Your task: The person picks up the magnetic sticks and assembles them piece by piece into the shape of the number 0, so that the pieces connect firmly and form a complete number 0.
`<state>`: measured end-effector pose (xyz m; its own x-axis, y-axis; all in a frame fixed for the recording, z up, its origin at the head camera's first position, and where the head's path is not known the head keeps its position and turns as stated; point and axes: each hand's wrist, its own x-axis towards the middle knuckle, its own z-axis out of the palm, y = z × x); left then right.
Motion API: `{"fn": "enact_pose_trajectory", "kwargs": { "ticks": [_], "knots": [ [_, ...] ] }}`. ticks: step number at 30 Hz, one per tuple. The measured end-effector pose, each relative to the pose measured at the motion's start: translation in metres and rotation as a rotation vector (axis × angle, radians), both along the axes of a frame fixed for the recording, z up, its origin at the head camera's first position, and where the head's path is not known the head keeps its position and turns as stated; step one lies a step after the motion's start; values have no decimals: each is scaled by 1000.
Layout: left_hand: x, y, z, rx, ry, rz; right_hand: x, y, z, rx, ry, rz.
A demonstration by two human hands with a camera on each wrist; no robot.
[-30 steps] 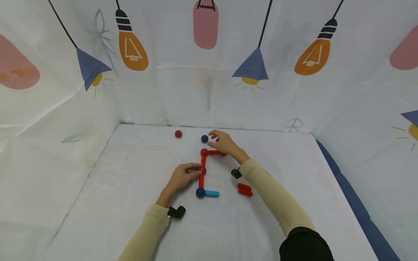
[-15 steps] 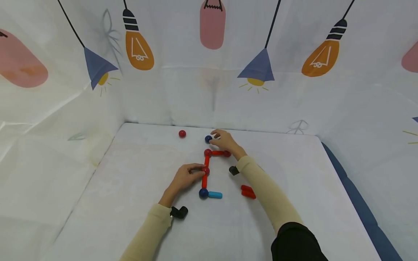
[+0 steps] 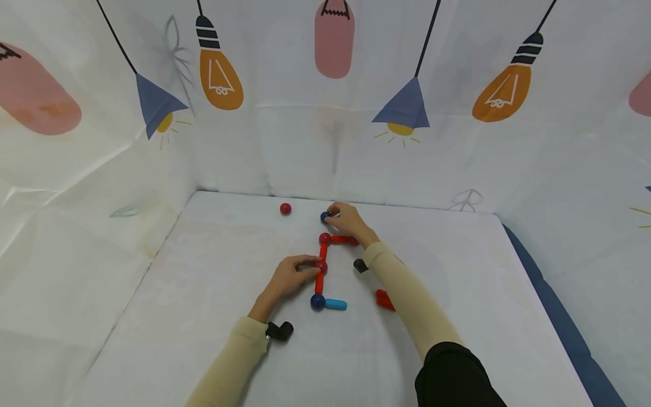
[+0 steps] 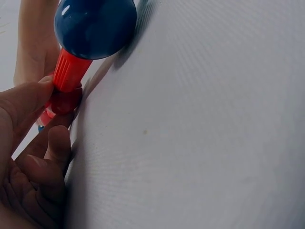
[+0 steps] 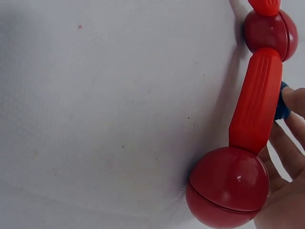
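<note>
Nearest, one light-blue rod (image 3: 335,304) and blue ball (image 3: 317,302) begin a bent chain of three red rods (image 3: 319,284); loose rods (image 3: 384,301) (partly hidden, uncountable) lie right. The left hand (image 3: 289,277) pinches its nearest of three red balls (image 3: 324,267). Just beyond the chain, the right hand (image 3: 348,220) pinches a second blue ball (image 3: 324,217); a lone red ball (image 3: 286,208) sits farther left.

BG: back wall (image 3: 300,152) white sheeting, faint creases | left panel (image 3: 61,237) wrinkled, warmer tone; right panel (image 3: 590,186) white | prints: orange bulbs (image 3: 221,79), blue lampshades (image 3: 405,104) w/ yellow glow, pink rounded shapes (image 3: 334,48) | white tabletop (image 3: 458,271), far edge along back wall | blue strip (image 3: 558,316) beyond its right edge | light: soft shadows
</note>
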<state>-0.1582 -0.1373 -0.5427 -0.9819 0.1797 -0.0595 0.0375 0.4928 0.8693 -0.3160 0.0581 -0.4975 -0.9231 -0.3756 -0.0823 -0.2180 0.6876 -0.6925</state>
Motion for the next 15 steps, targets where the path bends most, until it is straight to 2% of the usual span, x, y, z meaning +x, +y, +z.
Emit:
{"fn": "enact_pose_trajectory", "kwargs": {
  "ticks": [15],
  "knots": [
    [1, 1, -1, 8, 14, 10, 0, -1, -2, -12, 17, 8]
  ]
}}
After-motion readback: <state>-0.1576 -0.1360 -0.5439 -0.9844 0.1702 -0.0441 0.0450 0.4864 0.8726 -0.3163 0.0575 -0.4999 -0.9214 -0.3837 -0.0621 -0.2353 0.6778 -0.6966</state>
